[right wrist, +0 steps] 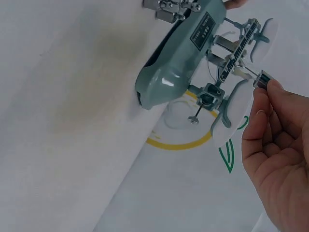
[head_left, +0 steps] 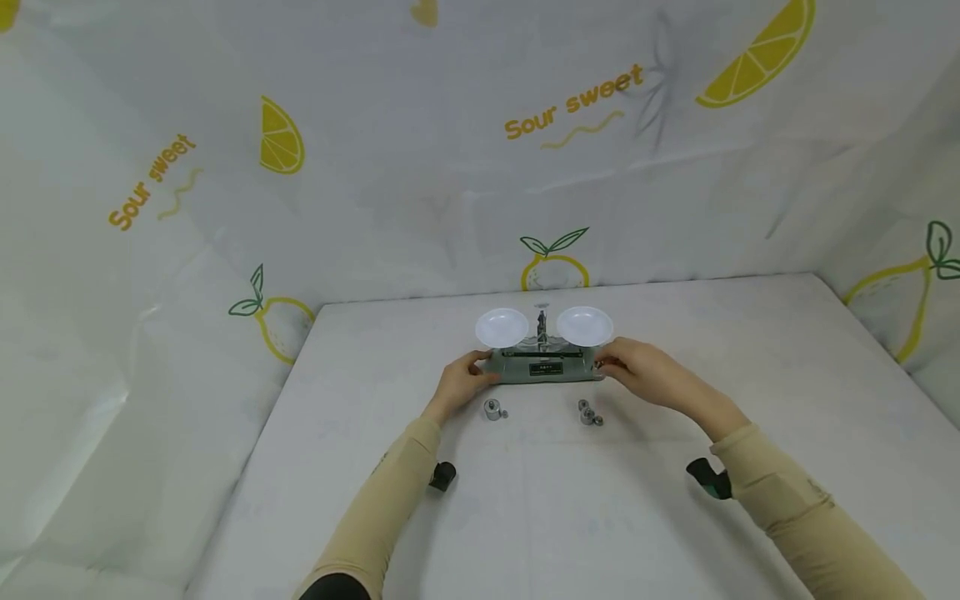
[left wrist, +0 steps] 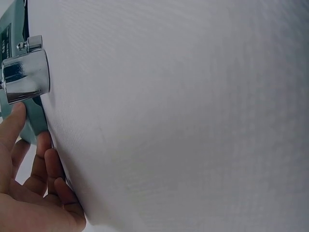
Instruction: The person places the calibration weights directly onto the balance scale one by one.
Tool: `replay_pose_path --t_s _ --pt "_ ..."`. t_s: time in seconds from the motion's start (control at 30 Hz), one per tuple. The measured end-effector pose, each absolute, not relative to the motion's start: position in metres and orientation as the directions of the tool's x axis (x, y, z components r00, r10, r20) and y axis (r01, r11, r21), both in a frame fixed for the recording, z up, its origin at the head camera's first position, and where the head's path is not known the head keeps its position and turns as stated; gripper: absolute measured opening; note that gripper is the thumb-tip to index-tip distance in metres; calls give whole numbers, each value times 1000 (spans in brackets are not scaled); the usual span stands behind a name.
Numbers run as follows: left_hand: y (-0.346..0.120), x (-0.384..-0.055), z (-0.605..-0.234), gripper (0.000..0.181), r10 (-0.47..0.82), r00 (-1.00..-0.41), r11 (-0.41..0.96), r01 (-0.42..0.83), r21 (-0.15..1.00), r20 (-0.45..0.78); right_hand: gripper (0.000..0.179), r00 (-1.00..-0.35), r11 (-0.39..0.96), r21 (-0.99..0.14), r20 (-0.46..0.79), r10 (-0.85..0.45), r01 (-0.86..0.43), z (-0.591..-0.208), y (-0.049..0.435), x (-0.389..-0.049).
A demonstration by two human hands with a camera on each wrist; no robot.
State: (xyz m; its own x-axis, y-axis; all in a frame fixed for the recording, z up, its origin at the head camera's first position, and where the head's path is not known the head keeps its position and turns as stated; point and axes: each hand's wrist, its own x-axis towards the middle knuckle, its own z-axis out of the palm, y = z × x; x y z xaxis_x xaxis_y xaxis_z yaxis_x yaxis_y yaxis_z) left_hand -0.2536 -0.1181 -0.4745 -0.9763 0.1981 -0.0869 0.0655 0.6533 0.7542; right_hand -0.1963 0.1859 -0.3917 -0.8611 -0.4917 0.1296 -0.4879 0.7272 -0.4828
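A green-grey balance scale (head_left: 510, 372) with two white pans, the left pan (head_left: 502, 328) and the right pan (head_left: 585, 327), stands near the table's back. My left hand (head_left: 459, 385) grips the left end of its base, thumb in front. My right hand (head_left: 651, 373) pinches a small shiny metal weight (right wrist: 263, 79) between thumb and fingers, in front of the scale's right end. A large cylindrical weight (left wrist: 26, 76) and a tiny one (head_left: 505, 414) stand before the base on the left. Farther right, a group of small weights (head_left: 587, 415) stands close together.
The white-covered table (head_left: 525, 517) reaches back to a white sheet (head_left: 420, 200) printed with lemons and lettering. The sheet also rises at the left and right sides. Black devices show beneath both sleeves, one left (head_left: 442, 476) and one right (head_left: 708, 478).
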Motion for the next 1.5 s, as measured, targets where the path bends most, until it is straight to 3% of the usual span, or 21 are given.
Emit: replay_pose_path --t_s 0.33,0.87,1.27,1.5 --pt "-118 -255 -474 49 174 -980 654 38 756 -101 20 -882 737 -493 174 -438 -463 -376 186 -223" --pt "-115 -258 -468 50 191 -974 649 33 760 -120 24 -920 769 -518 100 -379 -374 -381 168 -256" --pt "-117 -261 -478 54 196 -962 540 -57 840 -191 25 -916 774 -502 114 -384 -387 -390 159 -266" --pt "-111 -259 -478 55 162 -969 559 -66 826 -187 25 -916 780 -494 101 -387 -384 -391 159 -267"
